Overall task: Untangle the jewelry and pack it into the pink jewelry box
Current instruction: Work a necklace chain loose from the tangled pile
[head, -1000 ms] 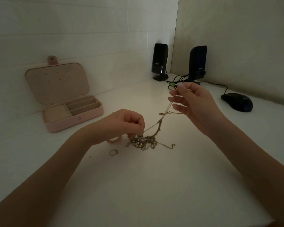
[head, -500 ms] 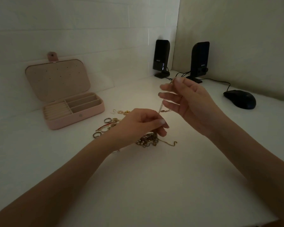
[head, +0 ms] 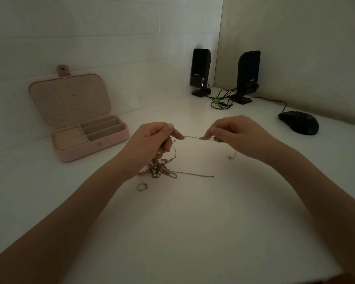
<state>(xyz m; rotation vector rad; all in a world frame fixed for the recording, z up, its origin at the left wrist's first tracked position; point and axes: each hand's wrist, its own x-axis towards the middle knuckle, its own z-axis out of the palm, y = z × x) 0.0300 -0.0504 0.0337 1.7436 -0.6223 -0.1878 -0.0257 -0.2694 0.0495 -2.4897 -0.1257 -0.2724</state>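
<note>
At the centre of the frame we hold a thin chain (head: 193, 137) stretched level between both hands, above the tabletop (head: 193, 232). Our left hand (head: 152, 140) pinches one end between thumb and forefinger, the other fingers curled under; our right hand (head: 238, 134) pinches the other end the same way. From the left hand a strand drops to the tangle of jewelry (head: 160, 171) lying on the tabletop just below and partly behind that hand, with one loose chain end trailing out to the right. A small ring (head: 141, 186) lies apart, just below the tangle.

The pink jewelry box (head: 86, 132) stands open at the left of the frame, well apart from the hands, its lid leaning back toward the wall (head: 90, 37). In the upper right two black speakers (head: 201, 72) and their cables (head: 221, 102) fill the corner, and a mouse (head: 298, 122) sits right of the right hand. White tabletop runs between the hands and the box and across the lower frame.
</note>
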